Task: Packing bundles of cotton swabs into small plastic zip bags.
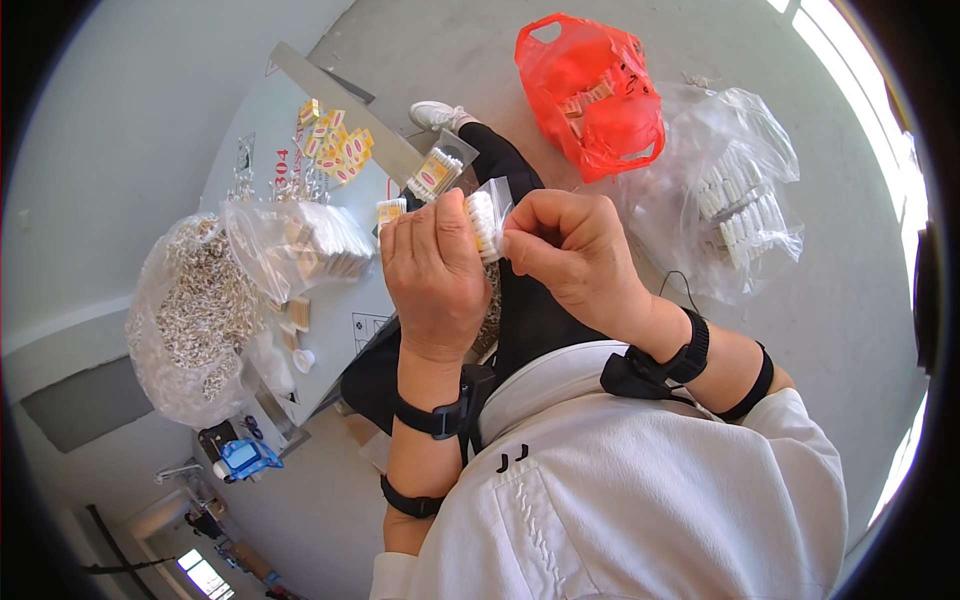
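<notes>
Over my lap, a small clear bag of cotton swabs is between my two hands, its white tips facing right. My left hand is closed round it from the left and hides much of it. With thumb and forefinger, my right hand pinches the right end of the clear film. Just beyond my left hand lies a filled cotton swab pack with a yellow card. Part of a second yellow-labelled pack shows beside my left fingers.
On the table at left lie yellow cards, a bag of bundled swabs and a large bag of loose swabs. A red plastic bag and a clear bag of white packs stand on the floor.
</notes>
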Available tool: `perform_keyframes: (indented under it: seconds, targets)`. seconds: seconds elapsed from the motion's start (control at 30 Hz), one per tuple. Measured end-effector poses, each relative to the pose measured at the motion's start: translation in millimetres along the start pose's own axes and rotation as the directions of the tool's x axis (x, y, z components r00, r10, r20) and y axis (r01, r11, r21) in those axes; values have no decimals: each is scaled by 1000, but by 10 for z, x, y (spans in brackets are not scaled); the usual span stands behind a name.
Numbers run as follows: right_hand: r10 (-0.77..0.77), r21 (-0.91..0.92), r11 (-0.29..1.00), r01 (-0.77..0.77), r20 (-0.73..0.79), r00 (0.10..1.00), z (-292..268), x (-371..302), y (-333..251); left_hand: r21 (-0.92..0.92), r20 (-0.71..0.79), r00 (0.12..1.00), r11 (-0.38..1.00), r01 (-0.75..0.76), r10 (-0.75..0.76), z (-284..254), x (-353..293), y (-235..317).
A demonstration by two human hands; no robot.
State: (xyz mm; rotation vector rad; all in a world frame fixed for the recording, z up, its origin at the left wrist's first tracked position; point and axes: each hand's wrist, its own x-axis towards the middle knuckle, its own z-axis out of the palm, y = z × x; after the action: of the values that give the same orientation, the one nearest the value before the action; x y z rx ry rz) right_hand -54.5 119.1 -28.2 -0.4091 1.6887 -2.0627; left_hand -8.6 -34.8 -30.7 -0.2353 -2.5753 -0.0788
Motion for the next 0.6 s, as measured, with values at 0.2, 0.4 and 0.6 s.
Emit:
perform_keyframes:
  seconds: [0.2,0.4,0.6]
  targets:
    - [228,602,762,-240,98,969,45,54,118,-199,-69,993,977,75,-91,25,-67,62]
    - [132,561,825,-74,-63,989,-514,163,209,-447,-140,965,884,138,-222,-20,-161,54]
    - [-662,-525,597,607,106,742,-490,111,27,-601,-137,960,791,116,-245,-14,-156,80]
